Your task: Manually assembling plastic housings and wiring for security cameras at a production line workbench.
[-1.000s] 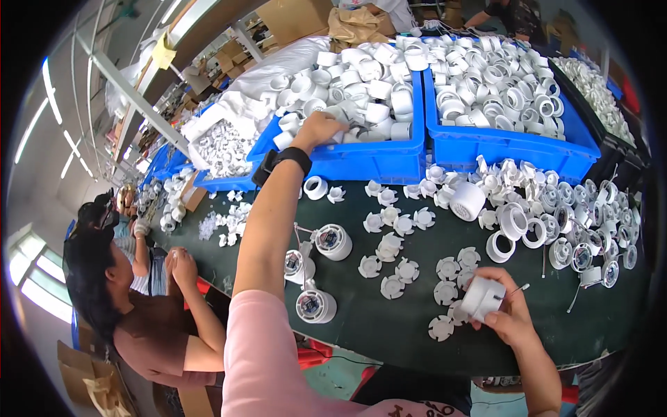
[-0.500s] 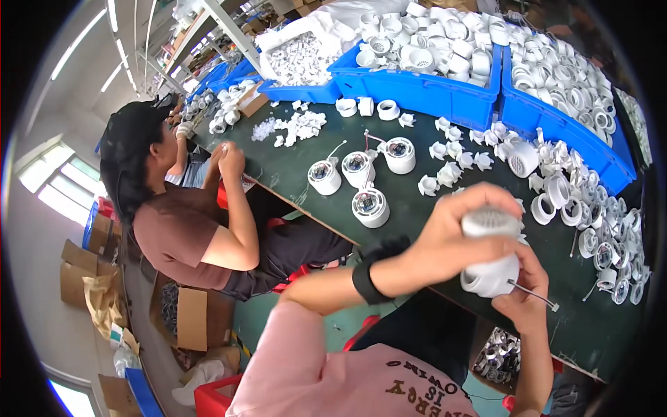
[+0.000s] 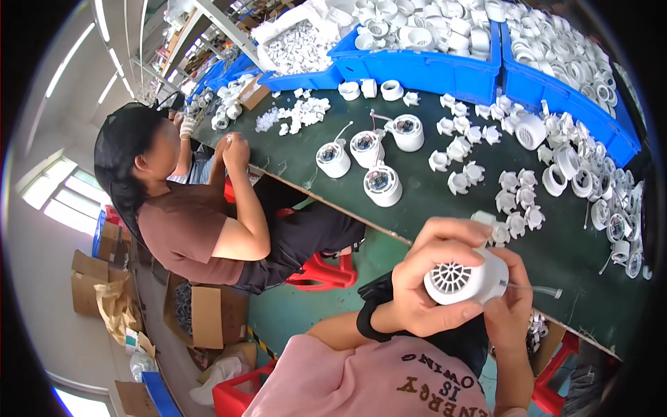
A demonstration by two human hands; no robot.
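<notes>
Both hands grip a white plastic housing (image 3: 455, 278) with a round slotted grille at one end. My left hand (image 3: 415, 274) wraps its fingers around the grille end, the thumb below it. At the other end my right hand (image 3: 511, 302) closes on the body, partly hidden behind it. A thin cable with a small connector (image 3: 558, 293) sticks out to the right. The housing is held above the table's near edge. Just beyond my hands lie several small white finned pieces (image 3: 515, 224). Several white cylindrical units (image 3: 382, 186) with exposed circuitry and wires stand farther left.
Blue bins (image 3: 417, 69) heaped with white plastic parts line the far side of the dark green table (image 3: 417, 201). Wired rings (image 3: 617, 229) lie at the right. A co-worker (image 3: 201, 222) sits at the left, hands together over the table edge. A red stool (image 3: 323, 272) stands nearby.
The housing has come down and closer to me, and its grille now faces up toward the view. My left hand has lowered with it, uncovering finned pieces on the table.
</notes>
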